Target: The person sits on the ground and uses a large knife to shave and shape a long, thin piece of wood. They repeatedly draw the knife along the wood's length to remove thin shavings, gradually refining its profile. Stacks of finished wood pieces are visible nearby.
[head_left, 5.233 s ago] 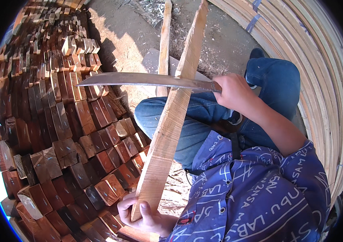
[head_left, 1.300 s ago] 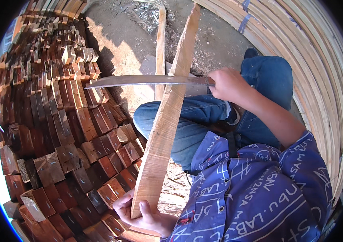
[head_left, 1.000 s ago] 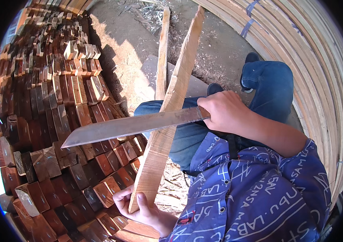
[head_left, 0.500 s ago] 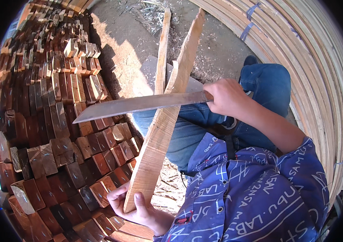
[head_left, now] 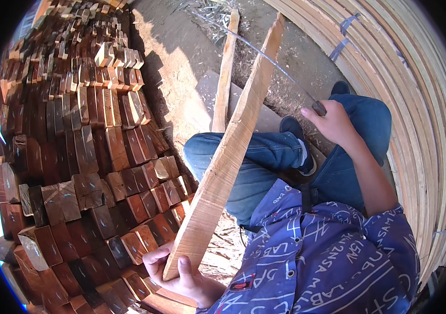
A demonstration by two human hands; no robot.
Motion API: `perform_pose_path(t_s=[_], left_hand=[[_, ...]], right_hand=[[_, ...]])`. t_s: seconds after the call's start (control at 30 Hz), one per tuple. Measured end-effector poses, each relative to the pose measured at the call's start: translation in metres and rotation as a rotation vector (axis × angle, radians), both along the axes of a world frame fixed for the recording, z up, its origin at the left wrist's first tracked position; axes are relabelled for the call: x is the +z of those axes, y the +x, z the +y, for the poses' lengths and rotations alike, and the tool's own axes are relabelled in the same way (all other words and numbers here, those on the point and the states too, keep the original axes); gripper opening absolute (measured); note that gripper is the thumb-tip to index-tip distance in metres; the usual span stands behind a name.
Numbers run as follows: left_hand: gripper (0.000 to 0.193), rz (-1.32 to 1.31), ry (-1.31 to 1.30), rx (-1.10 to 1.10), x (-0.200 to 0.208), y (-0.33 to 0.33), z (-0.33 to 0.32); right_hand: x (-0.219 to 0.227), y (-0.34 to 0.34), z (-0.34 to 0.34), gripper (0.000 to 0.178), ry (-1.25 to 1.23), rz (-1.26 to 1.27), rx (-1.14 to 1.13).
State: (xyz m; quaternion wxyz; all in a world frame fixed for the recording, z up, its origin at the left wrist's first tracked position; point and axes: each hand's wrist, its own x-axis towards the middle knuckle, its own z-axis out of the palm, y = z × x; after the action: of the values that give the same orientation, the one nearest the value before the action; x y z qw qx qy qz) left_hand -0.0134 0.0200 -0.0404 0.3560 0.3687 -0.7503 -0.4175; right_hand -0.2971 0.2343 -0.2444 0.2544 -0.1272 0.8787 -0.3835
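The long wooden board (head_left: pixel 217 175) slants across the person's bent leg (head_left: pixel 280 149), its lower end near the shirt (head_left: pixel 317 256) and its far end out over the ground (head_left: pixel 291 39). It appears partly shaped: the upper stretch is narrower with an uneven edge, while the broader lower stretch carries cross-grain saw marks and looks untrimmed. How much more wood must come off cannot be told from this view.

The left hand (head_left: pixel 189 281) grips the board's lower end, thumb on the near side and fingers around the opposite edge. The right hand (head_left: pixel 336 124) is closed around the dark handle of a machete (head_left: pixel 258 51), whose blade is seen nearly edge-on, slanting up and left. The blade crosses in front of the board's upper part; whether it touches the wood is unclear.

Beyond the board, a narrower wooden strip (head_left: pixel 225 73) lies over a flat slab (head_left: pixel 208 86), near scattered wood shavings (head_left: pixel 213 17). Stacked reddish-brown wood blocks (head_left: pixel 86 157) fill the left side, and long pale wooden strips (head_left: pixel 416 104), bound with bluish ties (head_left: pixel 339 49), curve along the right.
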Motion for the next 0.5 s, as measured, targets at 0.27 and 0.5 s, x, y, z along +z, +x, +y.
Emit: perform_pose_path(t_s=[0.27, 0.5], left_hand=[[0.048, 0.026, -0.01, -0.039, 0.003, -0.006, 0.015], [0.048, 0.057, -0.01, -0.066, 0.001, -0.007, 0.031]], right_hand=[[0.074, 0.068, -0.042, 0.059, -0.412, 0.001, 0.269], [0.074, 0.067, -0.05, 0.064, -0.3, 0.202, 0.364]])
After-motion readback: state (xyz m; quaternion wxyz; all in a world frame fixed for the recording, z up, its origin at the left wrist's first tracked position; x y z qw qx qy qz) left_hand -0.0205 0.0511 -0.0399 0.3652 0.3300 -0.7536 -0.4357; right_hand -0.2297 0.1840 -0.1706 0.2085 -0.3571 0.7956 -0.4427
